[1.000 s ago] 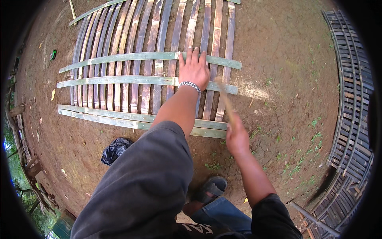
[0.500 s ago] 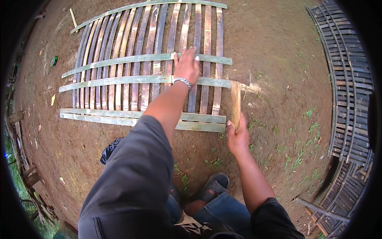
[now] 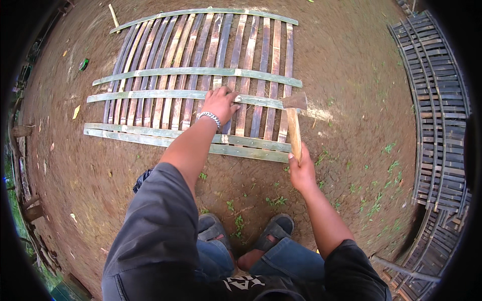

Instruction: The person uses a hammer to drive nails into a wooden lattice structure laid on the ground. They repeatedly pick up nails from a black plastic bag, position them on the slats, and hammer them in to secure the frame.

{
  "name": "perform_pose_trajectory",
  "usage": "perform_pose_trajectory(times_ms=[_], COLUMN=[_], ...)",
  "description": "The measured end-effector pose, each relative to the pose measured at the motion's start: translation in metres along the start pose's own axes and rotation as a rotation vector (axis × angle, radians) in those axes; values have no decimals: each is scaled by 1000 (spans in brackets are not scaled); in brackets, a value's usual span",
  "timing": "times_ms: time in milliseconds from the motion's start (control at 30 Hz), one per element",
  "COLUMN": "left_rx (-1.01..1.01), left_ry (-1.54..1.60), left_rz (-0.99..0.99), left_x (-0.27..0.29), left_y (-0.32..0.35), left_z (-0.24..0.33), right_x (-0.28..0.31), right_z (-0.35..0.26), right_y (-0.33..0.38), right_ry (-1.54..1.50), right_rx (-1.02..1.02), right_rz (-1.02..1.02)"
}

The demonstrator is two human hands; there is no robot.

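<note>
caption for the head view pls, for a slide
Left hand pressed on a bamboo slat panel on bare dirt; right hand grips a wooden-handled hammer.

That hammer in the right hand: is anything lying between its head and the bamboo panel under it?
Nothing visible does. The hammer, gripped in the right hand, has its head over the panel's right edge, with only bare slats showing around it. The left hand presses on a crosspiece well to the left, clear of the head.

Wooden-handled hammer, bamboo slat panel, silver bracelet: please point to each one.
Wooden-handled hammer point(image 3: 294, 131): head view, middle of the handle.
Bamboo slat panel point(image 3: 165, 95): head view, a cross strip.
Silver bracelet point(image 3: 210, 117): head view, on the left wrist.
</note>
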State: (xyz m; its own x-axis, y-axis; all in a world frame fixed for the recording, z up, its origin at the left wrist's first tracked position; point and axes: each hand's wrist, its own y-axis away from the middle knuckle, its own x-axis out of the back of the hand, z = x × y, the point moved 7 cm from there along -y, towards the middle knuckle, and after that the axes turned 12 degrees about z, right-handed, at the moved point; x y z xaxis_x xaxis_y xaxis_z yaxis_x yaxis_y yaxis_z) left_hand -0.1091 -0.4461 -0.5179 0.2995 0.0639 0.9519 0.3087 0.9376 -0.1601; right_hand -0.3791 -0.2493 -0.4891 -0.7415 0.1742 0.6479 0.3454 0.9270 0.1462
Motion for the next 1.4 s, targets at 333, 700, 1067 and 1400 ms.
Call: perform_pose_trajectory(times_ms=[333, 700, 1067, 1400], left_rx=[64, 78, 60, 46], left_ry=[18, -259, -232, -212], left_rz=[-180, -42, -80, -75], left_x=[15, -35, -34, -33], left_y=[-8, -26, -27, -31], left_z=[15, 21, 25, 21], right_x=[11, -2, -22, -31], right_z=[-8, -75, -21, -14], right_y=[14, -12, -33, -29], right_ry=[92, -153, 368, 479], right_rx=[-127, 327, 103, 38], right_rz=[-85, 109, -152, -254])
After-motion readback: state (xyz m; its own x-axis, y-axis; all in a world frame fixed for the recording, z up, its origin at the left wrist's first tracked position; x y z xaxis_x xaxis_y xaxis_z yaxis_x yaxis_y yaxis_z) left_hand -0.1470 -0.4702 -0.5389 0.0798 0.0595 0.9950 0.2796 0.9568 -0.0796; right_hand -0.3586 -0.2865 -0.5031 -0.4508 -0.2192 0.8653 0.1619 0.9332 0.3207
